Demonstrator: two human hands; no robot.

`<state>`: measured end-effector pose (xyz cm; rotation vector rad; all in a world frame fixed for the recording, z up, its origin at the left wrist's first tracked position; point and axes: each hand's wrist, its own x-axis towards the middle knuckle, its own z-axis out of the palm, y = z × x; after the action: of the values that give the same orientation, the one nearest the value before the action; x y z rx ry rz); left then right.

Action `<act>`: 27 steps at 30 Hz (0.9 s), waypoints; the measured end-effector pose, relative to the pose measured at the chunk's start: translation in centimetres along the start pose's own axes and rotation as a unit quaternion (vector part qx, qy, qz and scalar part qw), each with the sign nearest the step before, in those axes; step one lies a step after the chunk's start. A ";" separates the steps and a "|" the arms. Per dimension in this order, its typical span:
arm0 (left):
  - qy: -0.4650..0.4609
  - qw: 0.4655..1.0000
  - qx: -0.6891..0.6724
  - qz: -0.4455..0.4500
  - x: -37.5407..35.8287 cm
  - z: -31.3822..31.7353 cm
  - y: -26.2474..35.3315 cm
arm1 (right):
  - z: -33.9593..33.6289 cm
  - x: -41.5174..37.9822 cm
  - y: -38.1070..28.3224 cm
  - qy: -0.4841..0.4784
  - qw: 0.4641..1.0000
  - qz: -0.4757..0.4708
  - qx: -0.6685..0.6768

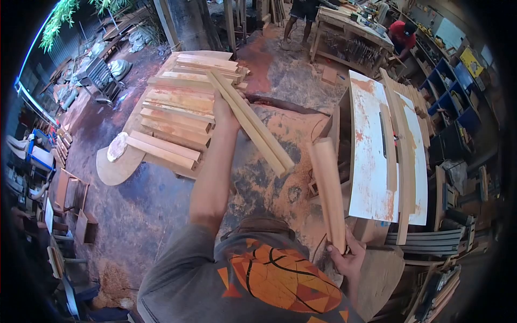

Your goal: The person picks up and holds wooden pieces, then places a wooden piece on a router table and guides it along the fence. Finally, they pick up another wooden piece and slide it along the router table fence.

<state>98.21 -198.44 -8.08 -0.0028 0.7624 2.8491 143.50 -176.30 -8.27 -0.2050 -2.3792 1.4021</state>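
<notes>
My left hand is stretched forward, closed around a long pale wooden strip with a groove along its length. The strip slants over the sawdust-covered floor. Its far end overlaps the rows of wooden strips on the worktable at left. Low on the right, my right hand grips the near end of a second wooden strip, its thumb against the wood. This piece stands steeply, its top end rounded in profile. Part of the left hand's fingers is hidden behind the wood.
A white-topped table at right carries long wooden boards. A pale round bundle lies at the left worktable's corner. Behind, a person in red is near a cluttered workbench, and another person's legs show. Blue shelves stand far right.
</notes>
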 end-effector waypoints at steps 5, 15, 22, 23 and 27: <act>0.054 0.995 0.083 0.029 -3.2 3.5 -0.2 | 0.6 1.5 -0.5 -0.069 0.995 0.028 -0.067; 0.063 0.939 0.308 0.138 -8.4 2.6 -6.0 | 6.1 8.5 -1.3 -0.086 0.991 -0.021 -0.099; 0.042 0.874 0.448 0.185 -13.4 5.2 -9.0 | 8.7 18.7 -1.6 -0.036 0.984 -0.119 -0.131; 0.047 0.873 0.449 0.185 -13.4 5.1 -8.9 | 9.1 19.1 -1.0 -0.041 0.984 -0.118 -0.129; 0.081 0.881 0.444 0.142 -12.3 4.5 -7.7 | 10.7 21.5 0.5 -0.076 0.989 -0.127 -0.015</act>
<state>111.93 -191.96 -7.36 0.0023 2.1783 2.4607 119.60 -178.15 -8.18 0.1992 -2.4459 1.3027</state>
